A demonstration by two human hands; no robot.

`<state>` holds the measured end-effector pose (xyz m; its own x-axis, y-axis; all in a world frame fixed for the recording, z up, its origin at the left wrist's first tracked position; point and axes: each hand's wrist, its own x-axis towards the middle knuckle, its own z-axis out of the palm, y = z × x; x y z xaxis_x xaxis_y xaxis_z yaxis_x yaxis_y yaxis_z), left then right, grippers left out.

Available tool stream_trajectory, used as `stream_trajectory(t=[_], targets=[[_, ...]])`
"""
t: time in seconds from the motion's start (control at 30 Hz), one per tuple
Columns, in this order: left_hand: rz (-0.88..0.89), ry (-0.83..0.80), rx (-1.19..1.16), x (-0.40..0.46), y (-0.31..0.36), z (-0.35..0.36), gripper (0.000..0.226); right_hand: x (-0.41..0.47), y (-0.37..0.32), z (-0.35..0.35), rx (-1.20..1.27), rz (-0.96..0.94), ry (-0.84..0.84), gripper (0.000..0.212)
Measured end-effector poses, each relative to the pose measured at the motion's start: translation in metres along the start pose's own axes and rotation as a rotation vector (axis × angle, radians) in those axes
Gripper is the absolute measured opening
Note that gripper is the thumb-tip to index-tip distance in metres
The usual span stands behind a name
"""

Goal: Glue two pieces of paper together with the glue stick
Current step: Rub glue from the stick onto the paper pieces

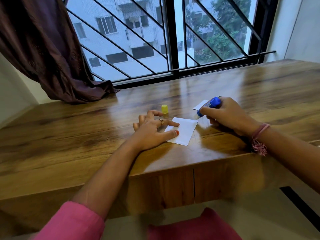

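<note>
A white piece of paper [184, 131] lies flat on the wooden table [86, 135]. My left hand [152, 129] presses on its left edge with spread fingers. My right hand [228, 115] grips a blue glue stick [210, 105], tilted with its uncapped tip pointing down-left, just beyond the paper's upper right corner. A second white piece of paper [200, 104] lies farther back, mostly hidden behind the glue stick and right hand. The yellow glue cap [164, 109] stands upright on the table behind my left hand.
A barred window [173, 40] runs along the table's far edge, and a dark curtain [52, 58] drapes onto the table's back left corner. The table's front edge with drawer fronts [176, 186] is close to my body.
</note>
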<state>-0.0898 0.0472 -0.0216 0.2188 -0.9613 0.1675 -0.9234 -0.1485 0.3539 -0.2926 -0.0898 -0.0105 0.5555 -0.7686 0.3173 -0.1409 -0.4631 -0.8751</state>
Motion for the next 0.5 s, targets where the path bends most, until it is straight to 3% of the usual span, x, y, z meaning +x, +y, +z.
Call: stream_trajectory(t=[0.5], targets=[[-0.013,-0.011,-0.002,0.0020,-0.0012,0.0012,0.032,-0.0013,-0.0027,0.0015,-0.085,0.011,-0.026,0.017]])
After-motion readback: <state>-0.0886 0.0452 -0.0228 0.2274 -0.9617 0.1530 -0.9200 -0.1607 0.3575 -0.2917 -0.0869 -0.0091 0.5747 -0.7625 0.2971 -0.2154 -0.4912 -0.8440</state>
